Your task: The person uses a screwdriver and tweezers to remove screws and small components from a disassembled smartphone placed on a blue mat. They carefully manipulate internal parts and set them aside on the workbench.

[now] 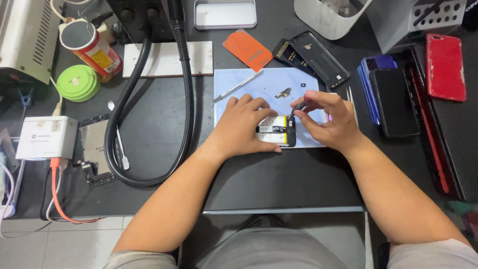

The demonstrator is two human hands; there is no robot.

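An opened phone (279, 130) with its battery showing lies on a pale blue work mat (269, 84). My left hand (244, 127) rests over the phone's left side and holds it down. My right hand (328, 117) pinches a small dark tool (298, 105) at the phone's upper right corner. A small loose part (284, 92) and a tiny screw lie on the mat just above the hands. A metal spudger (238, 85) lies slanted across the mat's upper left corner.
A thick black hose (186, 94) loops at the left. Phones (393, 99) are stacked at the right beside a red phone (444, 67). An orange card (247, 49) and a black phone frame (318, 59) lie behind the mat. A white box (47, 137) and green lid (78, 82) sit far left.
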